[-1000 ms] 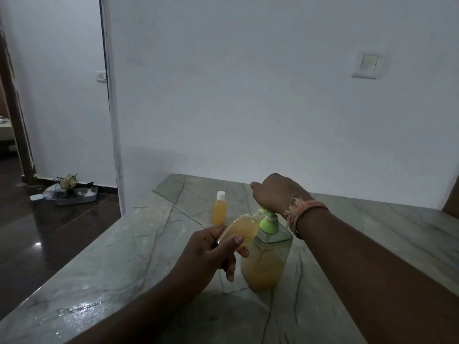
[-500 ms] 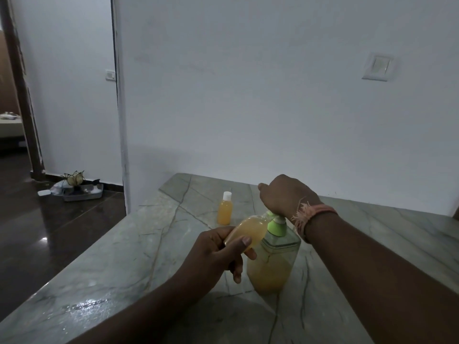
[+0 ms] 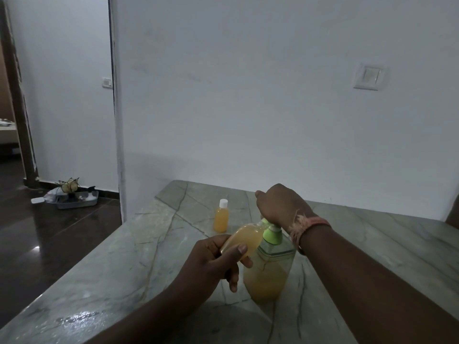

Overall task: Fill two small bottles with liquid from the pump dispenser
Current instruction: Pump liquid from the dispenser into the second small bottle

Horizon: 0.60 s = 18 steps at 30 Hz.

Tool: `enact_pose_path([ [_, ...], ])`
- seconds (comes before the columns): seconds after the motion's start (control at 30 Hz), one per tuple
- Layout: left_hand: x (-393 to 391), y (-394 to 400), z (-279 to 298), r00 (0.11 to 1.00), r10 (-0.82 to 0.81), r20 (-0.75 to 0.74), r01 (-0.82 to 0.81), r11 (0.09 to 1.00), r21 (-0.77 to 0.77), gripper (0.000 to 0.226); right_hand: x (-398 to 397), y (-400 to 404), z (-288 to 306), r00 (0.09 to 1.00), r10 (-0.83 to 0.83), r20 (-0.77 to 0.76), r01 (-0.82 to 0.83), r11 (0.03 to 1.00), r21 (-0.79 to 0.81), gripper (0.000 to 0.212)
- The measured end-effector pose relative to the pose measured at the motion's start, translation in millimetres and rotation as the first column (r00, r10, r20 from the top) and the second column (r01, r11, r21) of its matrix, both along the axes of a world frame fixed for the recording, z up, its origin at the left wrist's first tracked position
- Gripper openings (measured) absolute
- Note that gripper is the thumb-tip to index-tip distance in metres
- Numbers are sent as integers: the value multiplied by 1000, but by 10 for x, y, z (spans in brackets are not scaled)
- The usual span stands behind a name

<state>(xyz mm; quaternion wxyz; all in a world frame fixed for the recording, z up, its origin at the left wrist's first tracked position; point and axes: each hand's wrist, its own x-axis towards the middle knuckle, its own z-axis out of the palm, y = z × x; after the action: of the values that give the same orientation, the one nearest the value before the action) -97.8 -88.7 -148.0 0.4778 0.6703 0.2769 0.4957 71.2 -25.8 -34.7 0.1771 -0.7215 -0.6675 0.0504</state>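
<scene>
Head view: left hand (image 3: 213, 264) is gripping a small open bottle (image 3: 244, 240), thumb and fingers curled round its lower body, tilting it w/ its mouth up by the spout. Right hand (image 3: 280, 207) is sitting fisted on the pump head; grip on it hidden, can't tell. Pump dispenser (image 3: 269, 266) is standing on the counter (image 3: 124, 264): clear squarish plastic, green collar, orange liquid approx. half up. Capped bottle (image 3: 221, 216), white lid, is standing just behind. Counter is veined grey-green stone, glossy; white wall w/ switch plate (image 3: 370, 76).
</scene>
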Motion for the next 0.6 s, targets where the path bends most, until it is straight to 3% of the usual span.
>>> enact_pose_path([
  [0.27,-3,23,-28,1000,-2,2,2,1000,-1,24,-27,-62,-10,1000,-3,-31,1,998,-58,32],
  [0.6,0,50,-23,1000,-11,0,11,1000,8,21,31,-44,-50,1000,1,1,-1,1000,-8,32],
])
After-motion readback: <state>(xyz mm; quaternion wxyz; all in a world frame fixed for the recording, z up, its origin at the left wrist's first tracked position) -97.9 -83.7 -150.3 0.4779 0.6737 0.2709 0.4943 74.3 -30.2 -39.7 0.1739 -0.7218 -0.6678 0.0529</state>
